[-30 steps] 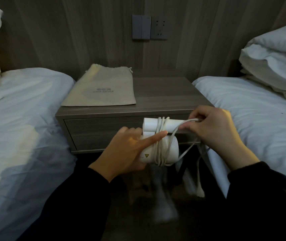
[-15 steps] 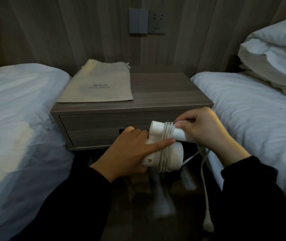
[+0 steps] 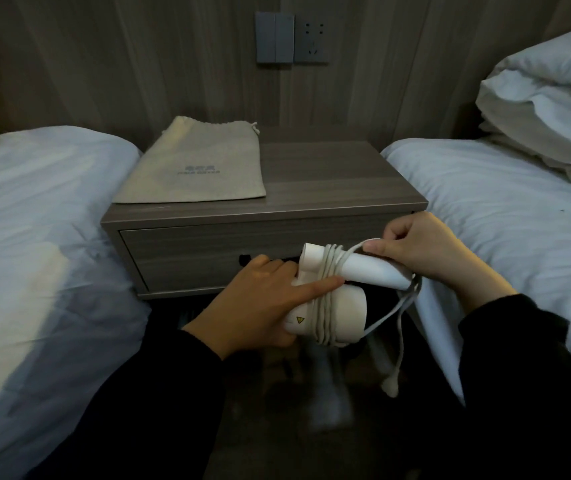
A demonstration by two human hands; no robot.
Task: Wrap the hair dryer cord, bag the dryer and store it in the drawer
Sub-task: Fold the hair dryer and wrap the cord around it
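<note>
Our left hand (image 3: 260, 303) enters from the lower left, sleeved in black to the wrist, palm turned inward and fingers curled around the rear of the white folding plastic hair dryer (image 3: 332, 299). Its index finger lies extended and straight across the wound turns of the pale grey flexible cord (image 3: 325, 292), pressing them against the body. Our right hand (image 3: 426, 251) enters from the lower right, likewise black-sleeved, wrist bent and knuckles uppermost. Thumb and forefinger pinch a strand of cord above the folded handle, while the remaining fingers curl loosely. Both forearms converge toward the centre, the hands near one another but apart.
</note>
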